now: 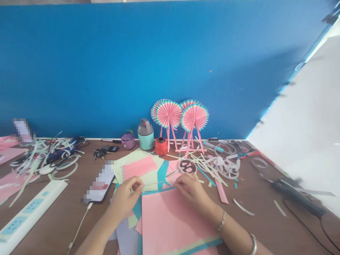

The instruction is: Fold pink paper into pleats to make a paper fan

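Observation:
My left hand (pixel 129 194) is closed in a pinch at the upper left of a large pink sheet (pixel 172 219). My right hand (pixel 192 191) pinches above the sheet's upper right part. Between the fingertips runs a faint, thin pale strip (pixel 156 183), close to the sheet's blue top edge. Blue and pale yellow bands also border the sheet's bottom. Beyond the left hand, a pleated pink paper piece (pixel 139 166) lies on pale yellow sheets (pixel 119 163). Scissors (pixel 186 165) with dark handles rest beyond the right hand, beside a roll of tape.
Pink paper fans (pixel 169 115) on stands lean near the blue partition (pixel 119 63). A teal flask (pixel 146 136), a purple pot (pixel 128 140) and tangled pale strips (pixel 225 164) line the back. A phone (pixel 99 186) and power strip (pixel 34 212) lie left; a corded black tool (pixel 300 196) lies right.

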### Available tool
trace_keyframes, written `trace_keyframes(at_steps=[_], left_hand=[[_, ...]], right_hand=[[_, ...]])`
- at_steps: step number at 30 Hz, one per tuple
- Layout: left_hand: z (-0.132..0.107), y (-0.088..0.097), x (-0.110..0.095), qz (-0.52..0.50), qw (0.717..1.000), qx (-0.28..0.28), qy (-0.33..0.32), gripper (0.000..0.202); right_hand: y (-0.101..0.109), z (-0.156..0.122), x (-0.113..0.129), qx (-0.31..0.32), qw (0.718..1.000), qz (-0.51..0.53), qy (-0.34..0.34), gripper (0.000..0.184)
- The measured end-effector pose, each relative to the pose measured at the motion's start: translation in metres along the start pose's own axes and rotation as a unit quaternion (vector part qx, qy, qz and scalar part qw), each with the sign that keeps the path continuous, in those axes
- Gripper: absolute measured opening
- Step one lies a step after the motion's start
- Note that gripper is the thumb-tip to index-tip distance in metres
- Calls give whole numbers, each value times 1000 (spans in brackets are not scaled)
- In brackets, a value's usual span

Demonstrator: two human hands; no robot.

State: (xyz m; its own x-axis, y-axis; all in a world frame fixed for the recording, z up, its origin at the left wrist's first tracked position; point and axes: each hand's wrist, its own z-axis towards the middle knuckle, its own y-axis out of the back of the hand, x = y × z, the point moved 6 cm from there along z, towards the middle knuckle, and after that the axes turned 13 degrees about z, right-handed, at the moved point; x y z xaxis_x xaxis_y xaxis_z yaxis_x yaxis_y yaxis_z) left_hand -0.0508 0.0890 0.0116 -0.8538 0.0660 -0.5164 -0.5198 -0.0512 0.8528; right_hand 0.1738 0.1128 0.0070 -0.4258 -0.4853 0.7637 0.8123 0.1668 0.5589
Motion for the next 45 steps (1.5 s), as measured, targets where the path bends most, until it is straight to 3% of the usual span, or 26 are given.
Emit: trace_keyframes(at_steps=[8, 16, 25, 30, 34, 39, 45], left_hand=[[-1, -2, 0, -177, 983, -16, 54, 19], [1, -7, 1, -233, 971, -58, 13, 16], [0, -14, 2, -183, 981, -63, 19, 26], [0, -14, -5, -102, 990, -85, -56, 26], [-3, -26, -14, -42, 992, -32, -112, 36], [-8, -41, -21, -22, 991, 46, -124, 41], [-6, -39, -33, -42, 986, 17, -161, 34]], right_hand=[[6, -1, -24, -52, 974, 203, -83, 23], [11, 3, -29, -63, 954, 281, -90, 28], [11, 1, -26, -83, 960, 256, -77, 23], [9, -3, -34, -90, 948, 283, -115, 26], [6, -4, -37, -82, 914, 378, -122, 20], [7, -4, -35, -75, 891, 428, -129, 14], [6, -2, -34, -66, 895, 419, -135, 19]])
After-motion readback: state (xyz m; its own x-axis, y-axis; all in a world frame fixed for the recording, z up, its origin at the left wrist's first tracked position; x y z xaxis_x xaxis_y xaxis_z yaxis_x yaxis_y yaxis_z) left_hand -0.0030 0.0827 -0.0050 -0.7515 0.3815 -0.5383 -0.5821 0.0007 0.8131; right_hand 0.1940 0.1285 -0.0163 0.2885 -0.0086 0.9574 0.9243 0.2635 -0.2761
